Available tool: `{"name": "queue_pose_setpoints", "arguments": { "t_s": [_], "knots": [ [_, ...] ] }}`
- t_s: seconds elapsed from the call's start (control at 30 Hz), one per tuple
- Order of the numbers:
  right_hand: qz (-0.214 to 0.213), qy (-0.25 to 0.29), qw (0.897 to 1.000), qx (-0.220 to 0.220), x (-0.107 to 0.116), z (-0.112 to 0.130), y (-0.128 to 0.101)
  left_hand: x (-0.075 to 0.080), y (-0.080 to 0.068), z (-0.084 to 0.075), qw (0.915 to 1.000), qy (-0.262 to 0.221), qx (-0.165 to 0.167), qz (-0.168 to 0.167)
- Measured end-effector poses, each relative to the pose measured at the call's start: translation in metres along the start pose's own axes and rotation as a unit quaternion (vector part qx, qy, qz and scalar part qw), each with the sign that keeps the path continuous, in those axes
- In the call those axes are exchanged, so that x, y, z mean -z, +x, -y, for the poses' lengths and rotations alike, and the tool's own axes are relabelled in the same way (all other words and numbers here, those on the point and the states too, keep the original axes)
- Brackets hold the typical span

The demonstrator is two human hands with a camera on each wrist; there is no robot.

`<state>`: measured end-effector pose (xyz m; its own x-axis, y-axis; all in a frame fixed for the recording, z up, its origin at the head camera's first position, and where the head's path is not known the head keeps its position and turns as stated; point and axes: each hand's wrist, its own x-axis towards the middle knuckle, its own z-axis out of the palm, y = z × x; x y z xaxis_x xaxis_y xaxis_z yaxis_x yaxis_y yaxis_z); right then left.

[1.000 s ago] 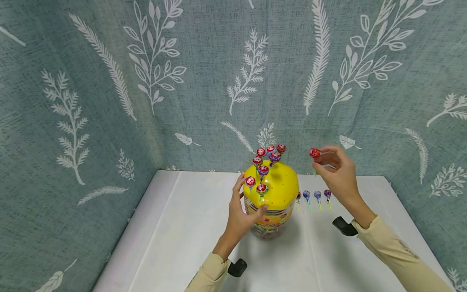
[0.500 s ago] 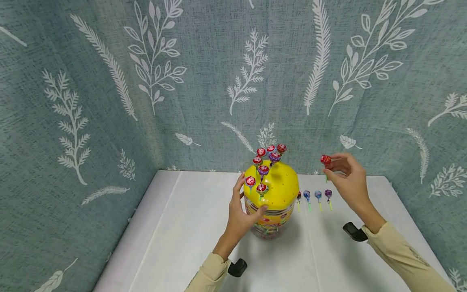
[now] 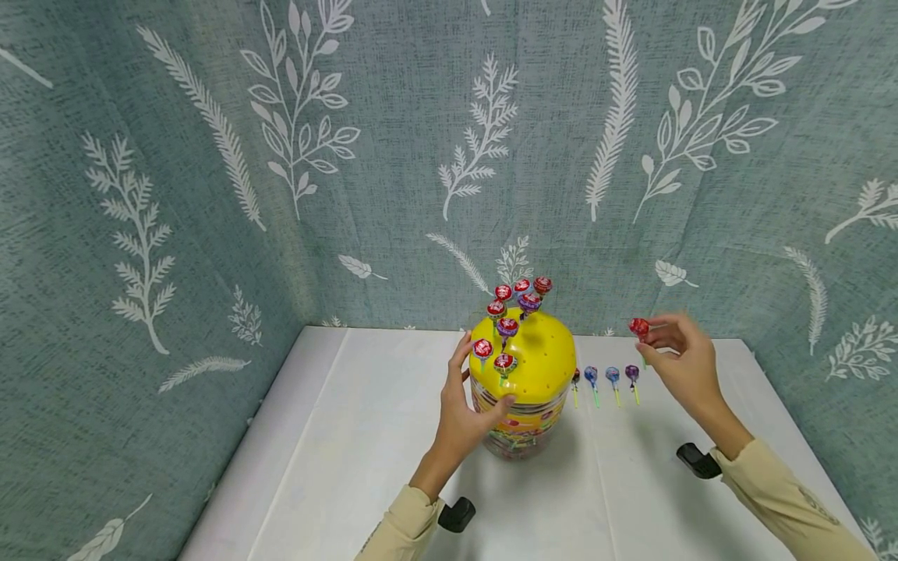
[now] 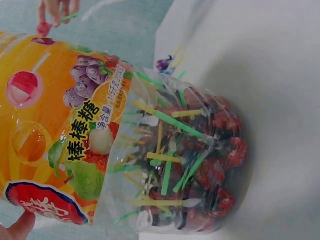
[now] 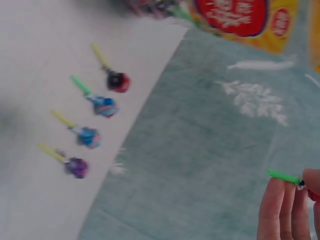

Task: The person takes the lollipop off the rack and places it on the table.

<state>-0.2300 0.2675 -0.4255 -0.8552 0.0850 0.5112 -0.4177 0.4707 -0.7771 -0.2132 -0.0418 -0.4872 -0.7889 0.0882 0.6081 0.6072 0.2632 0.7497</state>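
My left hand grips the side of a clear plastic candy jar, thumb in front and fingers behind at the edge of its yellow lid. Several wrapped lollipops stand upright in small holes in the lid's left and back part. Through the clear lower wall, the left wrist view shows more lollipops packed inside. To the right of the jar, my right hand pinches a red-wrapped lollipop in the air, its green stick pointing down in the head view.
On the white table, a row of several lollipops lies right of the jar, among them a purple one and a blue one. Green leaf-patterned cloth hangs behind and along both sides.
My right hand has moved right and lower with the red lollipop, away from the jar and toward the right end of the row. My left hand stays on the jar.
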Motion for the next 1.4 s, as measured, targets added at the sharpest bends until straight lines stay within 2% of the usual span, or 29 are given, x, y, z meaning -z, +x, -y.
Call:
{"name": "queue_pose_setpoints", "arguments": {
  "t_s": [0.3, 0.37, 0.47, 0.53, 0.6, 0.63, 0.7, 0.77, 0.83, 0.87, 1.07, 1.3, 1.4],
  "knots": [
    [-0.005, -0.047, 0.998, -0.039, 0.002, -0.042, -0.01, 0.002, 0.0, 0.001, 1.0, 0.0, 0.006, 0.002],
    [-0.005, -0.042, 0.998, -0.05, 0.002, -0.058, -0.01, 0.002, 0.0, 0.0, 1.0, 0.0, 0.008, 0.002],
    [-0.021, 0.008, 0.998, -0.063, 0.0, -0.106, -0.01, 0.003, 0.0, 0.001, 1.0, 0.0, 0.009, 0.001],
    [-0.023, 0.008, 0.997, -0.072, -0.001, -0.122, -0.011, 0.003, -0.001, 0.002, 1.0, 0.0, 0.008, 0.0],
    [-0.024, -0.013, 0.996, -0.088, -0.001, -0.12, -0.012, 0.003, -0.001, 0.002, 1.0, 0.001, 0.005, 0.0],
    [-0.019, -0.048, 0.994, -0.099, 0.0, -0.111, -0.013, 0.004, -0.001, -0.003, 1.0, 0.0, 0.005, 0.0],
    [-0.012, -0.092, 0.989, -0.113, 0.0, -0.1, -0.014, 0.004, -0.001, -0.004, 1.0, 0.002, 0.004, 0.001],
    [-0.014, -0.111, 0.985, -0.129, -0.002, -0.097, -0.013, 0.004, 0.0, -0.004, 1.0, 0.003, 0.005, 0.002],
    [-0.017, -0.119, 0.983, -0.137, -0.005, -0.105, -0.013, 0.004, 0.0, -0.004, 1.0, 0.005, 0.005, 0.003],
    [-0.019, -0.122, 0.982, -0.141, -0.006, -0.11, -0.012, 0.003, -0.001, 0.001, 1.0, 0.008, 0.004, 0.003],
    [-0.024, -0.158, 0.973, -0.166, -0.011, -0.122, -0.012, 0.003, -0.001, 0.002, 1.0, 0.008, 0.003, 0.005],
    [0.01, -0.188, 0.964, -0.187, -0.012, -0.149, -0.014, 0.003, -0.001, 0.001, 1.0, 0.007, 0.001, 0.003],
    [0.03, -0.199, 0.962, -0.186, -0.011, -0.157, -0.016, 0.002, 0.0, -0.001, 0.9999, 0.001, 0.011, 0.005]
  ]
}}
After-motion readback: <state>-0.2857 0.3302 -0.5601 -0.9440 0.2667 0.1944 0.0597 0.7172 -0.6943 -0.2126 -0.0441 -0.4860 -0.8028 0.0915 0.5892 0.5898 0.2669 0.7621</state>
